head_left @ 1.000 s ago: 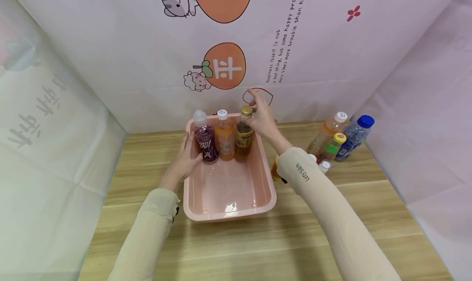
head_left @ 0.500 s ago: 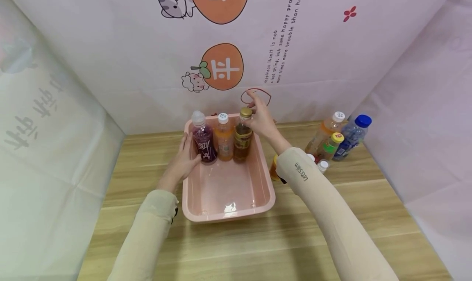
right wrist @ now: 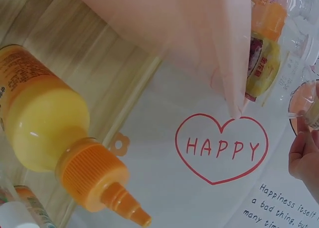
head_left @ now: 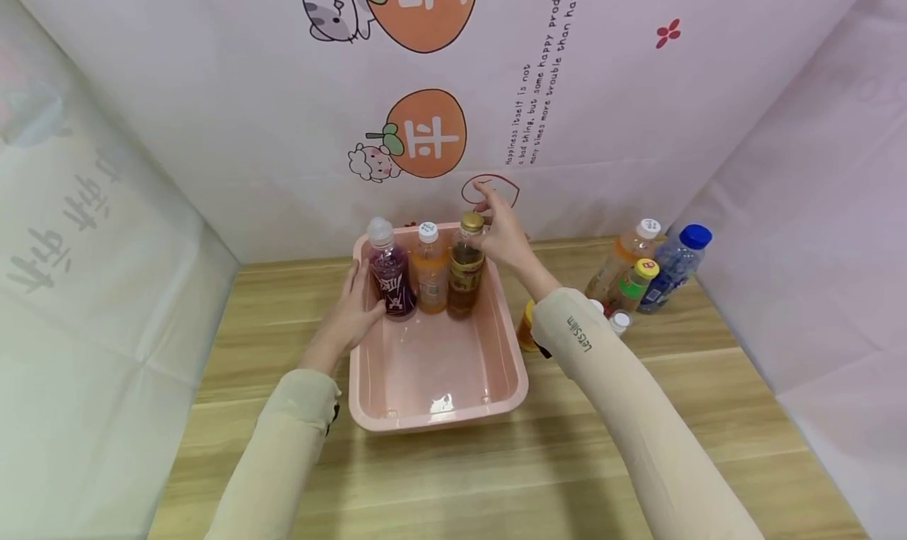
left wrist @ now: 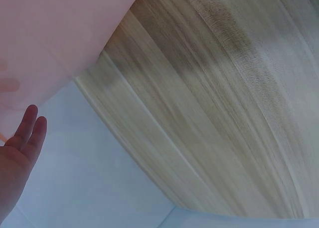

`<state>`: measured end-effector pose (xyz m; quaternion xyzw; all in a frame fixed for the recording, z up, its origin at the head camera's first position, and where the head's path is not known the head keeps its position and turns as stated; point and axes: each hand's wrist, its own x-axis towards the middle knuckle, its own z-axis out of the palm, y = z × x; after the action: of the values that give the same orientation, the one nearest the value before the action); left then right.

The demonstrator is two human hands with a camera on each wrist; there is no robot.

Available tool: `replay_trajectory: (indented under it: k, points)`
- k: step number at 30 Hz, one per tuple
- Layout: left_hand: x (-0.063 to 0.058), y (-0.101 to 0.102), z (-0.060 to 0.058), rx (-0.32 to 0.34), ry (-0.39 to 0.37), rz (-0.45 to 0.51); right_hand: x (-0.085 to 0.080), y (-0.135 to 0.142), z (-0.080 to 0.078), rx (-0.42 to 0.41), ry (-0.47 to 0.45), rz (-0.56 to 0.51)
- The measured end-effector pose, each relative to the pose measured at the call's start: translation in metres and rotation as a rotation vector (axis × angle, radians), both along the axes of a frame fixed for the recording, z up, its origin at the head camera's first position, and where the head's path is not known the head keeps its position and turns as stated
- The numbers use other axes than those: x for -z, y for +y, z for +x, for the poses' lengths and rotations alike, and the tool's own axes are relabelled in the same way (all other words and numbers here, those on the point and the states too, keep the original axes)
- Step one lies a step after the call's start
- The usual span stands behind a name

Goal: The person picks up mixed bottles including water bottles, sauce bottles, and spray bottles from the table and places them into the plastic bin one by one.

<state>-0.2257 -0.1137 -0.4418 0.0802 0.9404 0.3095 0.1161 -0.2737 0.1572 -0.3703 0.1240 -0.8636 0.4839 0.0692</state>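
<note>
Inside a pink plastic tub (head_left: 439, 367), three bottles stand along the back. My right hand (head_left: 506, 237) pinches the gold-capped neck of a dark amber bottle (head_left: 464, 288) with a yellow label, at the right. In the middle is an orange drink bottle (head_left: 431, 280) with a white cap. My left hand (head_left: 347, 319) lies across the tub's left rim, its thumb inside, beside a purple drink bottle (head_left: 394, 284) with a clear domed top. Two straight fingers (left wrist: 31, 130) show outside the tub wall in the left wrist view.
Right of the tub stands a yellow squeeze bottle (right wrist: 47, 123) with an orange nozzle, partly hidden by my sleeve in the head view. Farther right are a blue-capped bottle (head_left: 676, 268), a yellow-capped bottle (head_left: 633, 288) and other white-capped ones. A printed cloth wall (head_left: 602, 154) rises behind.
The head view has shifted slightly. Both hands and the bottles hold nearly the same places as before.
</note>
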Motion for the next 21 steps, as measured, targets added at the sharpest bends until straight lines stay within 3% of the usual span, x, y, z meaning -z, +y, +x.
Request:
replay_trajectory:
  k: [11,21]
  points:
    - [0.002,0.003,0.002,0.003,-0.001,0.016,0.027,0.001,0.001,0.020,-0.022,0.044]
    - [0.002,-0.001,0.002,-0.011,0.003,0.034,0.029,-0.004,0.001,0.001,-0.063,-0.010]
